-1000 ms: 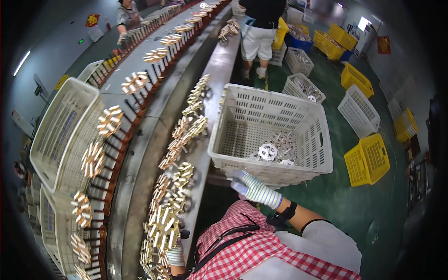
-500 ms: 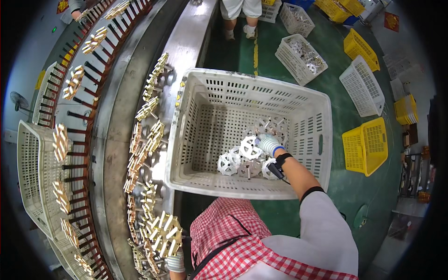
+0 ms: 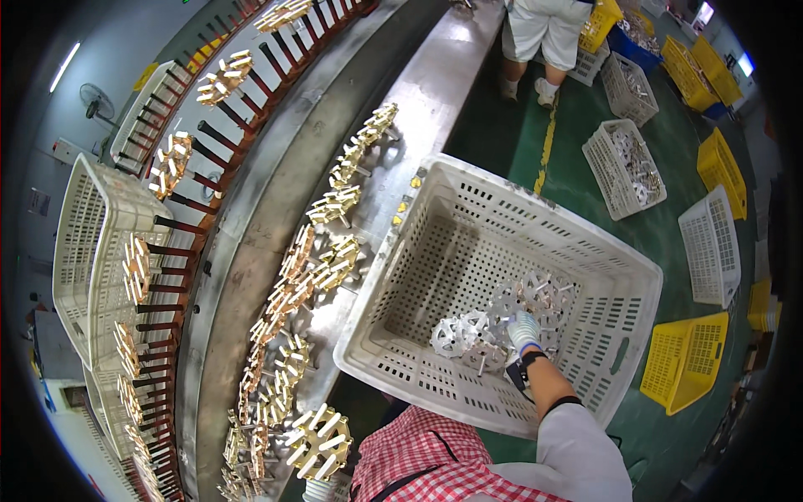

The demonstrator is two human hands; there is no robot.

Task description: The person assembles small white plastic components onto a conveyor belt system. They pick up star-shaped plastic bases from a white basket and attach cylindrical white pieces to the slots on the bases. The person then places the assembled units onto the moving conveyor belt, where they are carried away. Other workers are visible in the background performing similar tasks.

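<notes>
Gloved right hand point(image 3: 524, 330) stretched forward, right forearm point(image 3: 549, 386) slanting inward, gloved left hand point(image 3: 319, 491) low, mostly hidden

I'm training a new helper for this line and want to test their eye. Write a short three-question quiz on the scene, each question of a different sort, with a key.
1. Multiple choice: which container is the person's right hand inside?
A) a cardboard box
B) a large white crate
C) a blue bucket

2. True or false: in this view, the nearest yellow crate stands to the right of the container in question 1.

3. Fill the gap: the left hand is at a gold part with ____ bars.

Key: 1. B; 2. True; 3. white
</notes>
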